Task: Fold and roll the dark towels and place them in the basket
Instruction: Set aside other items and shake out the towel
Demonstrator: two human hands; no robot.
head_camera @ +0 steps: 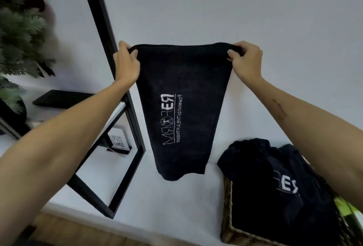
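A dark towel (182, 80) with white mirrored lettering hangs in the air in front of the white wall. My left hand (125, 63) grips its top left corner and my right hand (245, 59) grips its top right corner. The cloth narrows downward and its lower end hangs just above the white surface. At the lower right stands a wicker basket (227, 206). More dark towels (275, 186) lie bunched loosely in it, one showing white letters.
A black metal frame (135, 120) stands on the white surface (157, 202) to the left. Behind it are a black keyboard (60, 98), a small QR-code sign (117, 141) and a green plant (19, 29). Something yellow-green (345, 206) shows beside the basket.
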